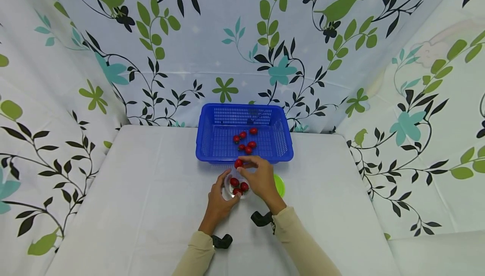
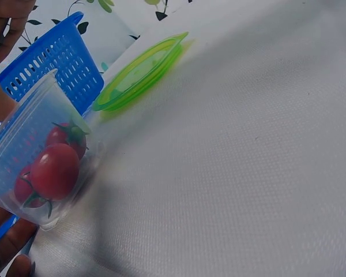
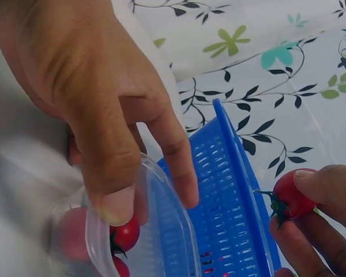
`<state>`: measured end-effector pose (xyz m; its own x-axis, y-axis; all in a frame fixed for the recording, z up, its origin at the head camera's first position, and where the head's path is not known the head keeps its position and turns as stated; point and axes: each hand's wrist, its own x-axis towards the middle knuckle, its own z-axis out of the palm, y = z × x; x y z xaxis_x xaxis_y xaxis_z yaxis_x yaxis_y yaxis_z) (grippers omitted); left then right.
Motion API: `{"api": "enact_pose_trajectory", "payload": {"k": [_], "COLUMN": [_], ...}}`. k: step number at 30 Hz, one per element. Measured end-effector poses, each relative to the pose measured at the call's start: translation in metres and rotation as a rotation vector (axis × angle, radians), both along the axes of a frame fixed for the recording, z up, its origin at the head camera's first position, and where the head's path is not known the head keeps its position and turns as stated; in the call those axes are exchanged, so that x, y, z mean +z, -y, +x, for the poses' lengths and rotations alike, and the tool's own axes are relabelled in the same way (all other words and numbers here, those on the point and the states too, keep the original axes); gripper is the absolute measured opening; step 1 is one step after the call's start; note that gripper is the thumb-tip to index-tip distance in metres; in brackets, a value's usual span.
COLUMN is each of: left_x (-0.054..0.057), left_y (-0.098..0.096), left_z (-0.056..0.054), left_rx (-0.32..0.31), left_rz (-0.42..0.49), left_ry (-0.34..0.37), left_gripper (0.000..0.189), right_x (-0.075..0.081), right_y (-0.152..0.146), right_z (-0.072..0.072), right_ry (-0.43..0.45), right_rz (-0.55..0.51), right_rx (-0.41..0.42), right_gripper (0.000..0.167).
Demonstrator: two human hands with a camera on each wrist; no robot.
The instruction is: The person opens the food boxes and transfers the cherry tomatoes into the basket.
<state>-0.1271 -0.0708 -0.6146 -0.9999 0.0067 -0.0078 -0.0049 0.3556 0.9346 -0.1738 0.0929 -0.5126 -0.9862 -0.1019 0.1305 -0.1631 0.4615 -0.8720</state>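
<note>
My left hand point(image 1: 219, 205) grips a small clear plastic container point(image 1: 227, 189) by its sides, thumb over the rim in the right wrist view. Inside the container lie 3 red cherry tomatoes point(image 2: 56, 171) with green stems. Between thumb and fingertips, my right hand point(image 1: 262, 180) pinches another cherry tomato point(image 3: 291, 193), its green stem facing the container side. That tomato is held above the far edge of the container, near the front of a blue basket point(image 1: 202, 141). Several more cherry tomatoes point(image 1: 248, 150) are in the basket.
A light green lid point(image 1: 279, 185) lies on the white tabletop point(image 1: 159, 208), right of the container and partly behind my right hand. The blue basket stands at the back edge, before a patterned curtain point(image 1: 227, 48) that also hangs at both sides.
</note>
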Motion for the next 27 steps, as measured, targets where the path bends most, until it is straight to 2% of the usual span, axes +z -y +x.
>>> {"api": "enact_pose_trajectory", "payload": {"k": [11,27], "left_x": [0.0,-0.003], "left_y": [0.001,0.0], "left_z": [0.0,-0.001], "left_rx": [-0.001,0.002], "left_rz": [0.012,-0.001], "left_ry": [-0.013,-0.028], "left_gripper": [0.084,0.084], "right_x": [0.008,0.02], "right_y": [0.003,0.007], "right_z": [-0.012,-0.036], "right_ry": [-0.07,-0.031], "right_rz": [-0.009,-0.034], "right_rx": [0.008,0.005], "right_gripper": [0.034,0.034]}}
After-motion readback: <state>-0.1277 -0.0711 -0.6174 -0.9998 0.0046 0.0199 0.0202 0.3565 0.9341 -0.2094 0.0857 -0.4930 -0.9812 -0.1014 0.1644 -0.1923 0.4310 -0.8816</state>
